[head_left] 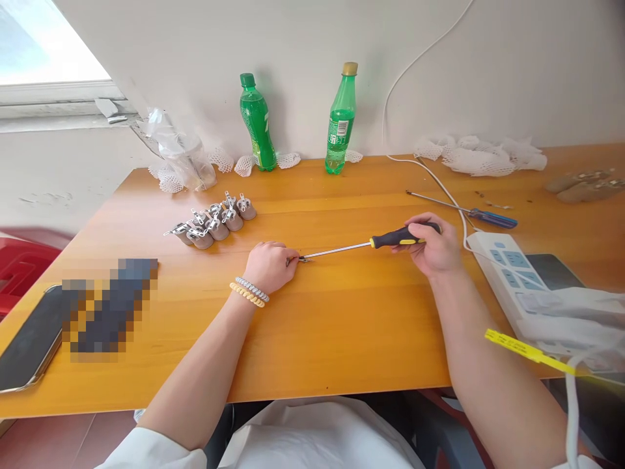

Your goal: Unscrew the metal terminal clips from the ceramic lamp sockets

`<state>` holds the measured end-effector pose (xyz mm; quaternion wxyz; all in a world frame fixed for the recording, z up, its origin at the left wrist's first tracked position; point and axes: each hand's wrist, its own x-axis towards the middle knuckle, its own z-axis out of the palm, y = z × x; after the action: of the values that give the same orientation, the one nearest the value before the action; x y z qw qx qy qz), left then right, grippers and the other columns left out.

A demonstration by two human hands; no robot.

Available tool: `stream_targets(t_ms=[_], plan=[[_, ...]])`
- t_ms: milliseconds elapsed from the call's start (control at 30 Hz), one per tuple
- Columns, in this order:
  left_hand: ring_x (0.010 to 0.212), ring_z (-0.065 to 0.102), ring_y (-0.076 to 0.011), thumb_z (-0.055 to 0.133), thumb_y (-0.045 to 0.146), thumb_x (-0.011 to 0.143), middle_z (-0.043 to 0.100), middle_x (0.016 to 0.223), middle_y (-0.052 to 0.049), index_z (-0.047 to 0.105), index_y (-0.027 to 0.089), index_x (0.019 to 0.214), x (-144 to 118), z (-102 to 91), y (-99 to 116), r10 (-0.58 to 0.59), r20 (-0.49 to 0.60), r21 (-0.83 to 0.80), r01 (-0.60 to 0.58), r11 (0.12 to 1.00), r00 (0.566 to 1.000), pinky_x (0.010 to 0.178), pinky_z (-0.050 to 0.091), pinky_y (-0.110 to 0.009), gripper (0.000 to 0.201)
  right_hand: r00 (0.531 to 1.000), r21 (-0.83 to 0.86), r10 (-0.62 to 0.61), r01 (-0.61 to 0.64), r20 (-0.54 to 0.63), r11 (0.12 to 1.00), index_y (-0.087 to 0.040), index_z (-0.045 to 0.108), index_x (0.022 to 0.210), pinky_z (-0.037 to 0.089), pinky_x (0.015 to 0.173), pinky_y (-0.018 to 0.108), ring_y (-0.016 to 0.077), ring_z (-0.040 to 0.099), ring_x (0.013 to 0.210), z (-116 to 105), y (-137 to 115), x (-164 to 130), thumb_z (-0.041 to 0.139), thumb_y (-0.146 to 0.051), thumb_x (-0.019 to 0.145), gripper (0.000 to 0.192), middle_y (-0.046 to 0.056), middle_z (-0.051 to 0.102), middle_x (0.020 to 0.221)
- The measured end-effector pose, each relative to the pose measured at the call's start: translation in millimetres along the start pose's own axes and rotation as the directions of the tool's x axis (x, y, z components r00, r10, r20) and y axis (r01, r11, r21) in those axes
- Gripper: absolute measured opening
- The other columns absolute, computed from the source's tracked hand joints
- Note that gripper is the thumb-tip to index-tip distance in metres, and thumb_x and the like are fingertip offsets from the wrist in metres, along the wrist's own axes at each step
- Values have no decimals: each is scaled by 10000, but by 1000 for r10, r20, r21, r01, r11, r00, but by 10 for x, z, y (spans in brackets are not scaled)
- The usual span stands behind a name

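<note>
My right hand (434,244) is wrapped round the black and yellow handle of a screwdriver (336,249). Its metal shaft points left, with the tip at the fingers of my left hand (273,267). That hand is closed low over the table and pinches a small part (306,260), dark and metallic at its showing end; most of it is hidden by the fingers. Two twisted bands circle my left wrist. Behind my left hand stands a cluster of several grey-brown cylindrical pieces (219,228) with metal brackets on top.
Two green bottles (261,133) stand by the wall. A blue-handled screwdriver (493,218) lies back right, beside a white cable. A power strip (502,273) is by my right forearm. A phone (34,339) and a blurred dark item (117,306) lie left. White foam nets (483,156) line the back.
</note>
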<state>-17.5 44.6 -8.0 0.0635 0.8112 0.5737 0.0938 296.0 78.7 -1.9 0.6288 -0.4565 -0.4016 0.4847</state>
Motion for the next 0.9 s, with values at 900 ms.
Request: stream_targets(t_ms=[900], plan=[[796, 566, -154, 764, 264, 591, 617, 883, -23, 598, 158, 1040, 12, 74, -284, -386, 92, -934, 213, 285, 918, 758, 452, -299, 490, 950, 140, 147, -111, -277, 984, -159, 523, 721, 527, 371, 278, 199, 638, 432, -88, 85, 143, 637, -186, 726, 117, 19, 615, 563]])
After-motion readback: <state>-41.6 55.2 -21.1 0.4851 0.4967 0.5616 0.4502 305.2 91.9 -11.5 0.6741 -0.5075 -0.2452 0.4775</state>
